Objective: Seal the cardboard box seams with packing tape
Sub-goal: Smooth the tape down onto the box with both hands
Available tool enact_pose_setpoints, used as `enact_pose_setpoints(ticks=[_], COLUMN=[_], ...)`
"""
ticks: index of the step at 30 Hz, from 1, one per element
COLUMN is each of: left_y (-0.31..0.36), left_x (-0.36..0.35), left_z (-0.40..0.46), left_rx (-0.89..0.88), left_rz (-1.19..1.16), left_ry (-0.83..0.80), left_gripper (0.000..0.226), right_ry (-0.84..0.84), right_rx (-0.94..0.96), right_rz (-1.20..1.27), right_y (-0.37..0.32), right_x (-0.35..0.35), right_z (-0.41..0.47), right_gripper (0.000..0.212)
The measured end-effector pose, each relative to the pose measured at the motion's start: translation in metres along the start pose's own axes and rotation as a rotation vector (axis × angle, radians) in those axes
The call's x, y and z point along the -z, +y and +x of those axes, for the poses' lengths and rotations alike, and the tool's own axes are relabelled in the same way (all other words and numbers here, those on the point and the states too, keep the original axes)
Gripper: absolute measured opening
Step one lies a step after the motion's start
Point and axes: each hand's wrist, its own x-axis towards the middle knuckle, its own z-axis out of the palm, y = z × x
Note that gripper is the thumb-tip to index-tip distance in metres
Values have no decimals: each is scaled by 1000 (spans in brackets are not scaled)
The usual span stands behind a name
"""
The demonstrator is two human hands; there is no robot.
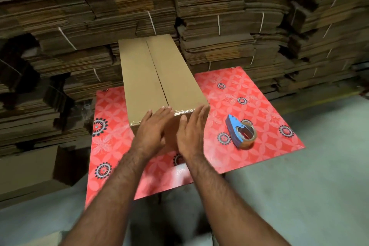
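— Where is the box?

— The cardboard box [157, 78] stands on a small table with a red flowered cover [239, 94]. It is long and narrow and runs away from the person, its far end against the stacks of flat cardboard [229, 26] behind. Its two top flaps are closed and meet along a seam [156, 72] down the middle.

— And the hands?

— Both arms reach forward side by side from the bottom of the view, bare to the elbow, converging on the near end of the box. The left hand [153, 128] lies flat against the near face, palm to the cardboard, with its fingertips up at the top edge, close to where the seam ends. The right hand [191, 128] is just beside it, toward the near right corner, palm turned inward and fingertips reaching the same edge.

— Are the fingers gripping anything?

— No. On both hands the fingers are straight and held close together, with the thumbs lying alongside. They press or rest on the box; nothing is pinched or clasped.

— Any tape on the box?

— A glossy, wrinkled strip of clear tape [182, 111] shows along the near top edge, between the two sets of fingertips. Whether tape runs further up the seam I cannot tell.

— Where is the tape tool?

— The blue tape dispenser [238, 132], with a roll of brownish tape in it, lies on the red cover to the right of the box, apart from both hands.
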Motion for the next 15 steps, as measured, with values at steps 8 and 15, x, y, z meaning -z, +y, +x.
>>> enact_pose_setpoints(ticks=[8,15], left_y=[-9,-12], left_x=[-1,0], left_z=[4,6], left_rx=[-45,-10], left_rz=[-75,-92], left_ry=[13,-31], left_gripper=[84,90], right_ry=[275,295], right_rx=[-292,-431], right_rz=[366,505], right_y=[-36,-13], right_x=[-22,-11], right_z=[13,46], right_gripper=[68,53])
